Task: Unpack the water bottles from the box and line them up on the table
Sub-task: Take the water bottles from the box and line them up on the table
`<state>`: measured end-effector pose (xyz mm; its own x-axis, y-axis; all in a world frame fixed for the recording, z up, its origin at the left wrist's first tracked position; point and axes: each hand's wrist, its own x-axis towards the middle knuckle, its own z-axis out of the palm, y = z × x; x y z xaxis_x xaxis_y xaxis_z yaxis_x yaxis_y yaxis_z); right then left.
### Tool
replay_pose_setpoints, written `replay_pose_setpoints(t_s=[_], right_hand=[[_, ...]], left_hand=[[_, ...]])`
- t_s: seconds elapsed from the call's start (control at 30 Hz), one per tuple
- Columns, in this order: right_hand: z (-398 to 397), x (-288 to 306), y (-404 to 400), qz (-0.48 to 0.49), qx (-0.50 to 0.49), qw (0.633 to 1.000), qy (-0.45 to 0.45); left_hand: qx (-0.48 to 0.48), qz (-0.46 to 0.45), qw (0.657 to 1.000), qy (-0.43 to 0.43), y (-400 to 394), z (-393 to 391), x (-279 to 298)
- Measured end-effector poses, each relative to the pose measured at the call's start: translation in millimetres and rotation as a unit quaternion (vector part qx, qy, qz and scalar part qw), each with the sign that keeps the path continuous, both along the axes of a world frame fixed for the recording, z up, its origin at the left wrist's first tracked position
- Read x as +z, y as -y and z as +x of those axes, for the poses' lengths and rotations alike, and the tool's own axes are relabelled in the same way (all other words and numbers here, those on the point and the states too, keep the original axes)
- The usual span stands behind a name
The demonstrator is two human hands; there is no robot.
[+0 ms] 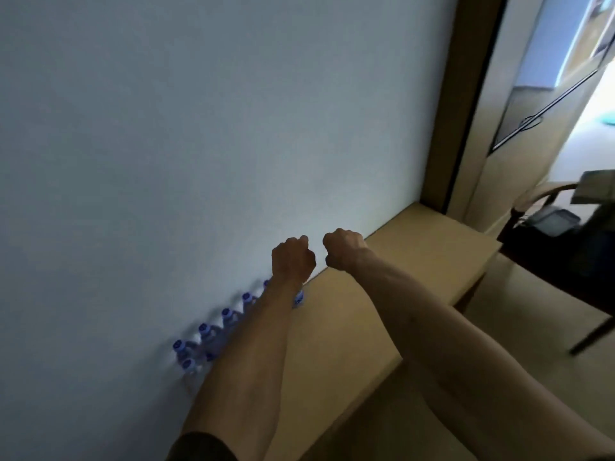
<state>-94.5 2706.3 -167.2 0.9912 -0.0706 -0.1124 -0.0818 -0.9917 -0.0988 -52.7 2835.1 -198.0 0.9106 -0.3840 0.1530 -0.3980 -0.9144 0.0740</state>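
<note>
Head view: I look down along both bare forearms toward a pale wall (166, 128); the frame is tilted and a little blurred.
Left hand (293, 259): I see it raised in front of the wall, fingers curled into a fist, nothing held in it.
Right hand (344, 249): I see it raised just beside the left one, fingers also curled into a fist, nothing held.
Hands relative to each other: close together with a narrow gap, not touching.
Table (349, 327): light wooden top running along the foot of the wall, under both forearms.
Bottles (206, 337): clear, with blue caps, upright in a row on the table against the wall. I count about seven caps, some partly hidden by the left forearm; the blur keeps me from an exact count.
Bottles relative to hands: the row lies below and behind the left hand, along the outer side of the left forearm. The nearest cap I can see sits by the left wrist. Neither hand touches a bottle. The right hand is well apart from the row.
Box: I cannot see it here.
Sleeve (203, 447): dark, at the lower edge on the left arm.
Chair (559, 247): dark, on the floor at far right, past the table end.
Door frame (466, 111): wooden, right of the wall.
</note>
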Motion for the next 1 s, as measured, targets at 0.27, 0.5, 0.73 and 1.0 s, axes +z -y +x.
replay_pose_setpoints(t_s=[0.27,0.5,0.73,1.0], right_hand=[[-126.3,59.3,224.6,-0.021,-0.178,0.982,0.052],[-281.5,53.5,399.4,-0.031,-0.358,0.93,0.076],[-403.9,-3.5,550.4,-0.058,-0.516,0.854,0.02],[-414.3,-55.9,743.0,-0.053,-0.542,0.838,-0.04]], left_hand=[[-0.152,-0.008,0.988,0.004,252.2,-96.4,42.1],[-0.256,0.072,0.963,-0.039,435.9,-182.1,19.8],[-0.321,0.072,0.939,-0.094,616.9,-256.4,-21.7],[-0.352,0.091,0.925,-0.112,832.4,-283.2,-78.7]])
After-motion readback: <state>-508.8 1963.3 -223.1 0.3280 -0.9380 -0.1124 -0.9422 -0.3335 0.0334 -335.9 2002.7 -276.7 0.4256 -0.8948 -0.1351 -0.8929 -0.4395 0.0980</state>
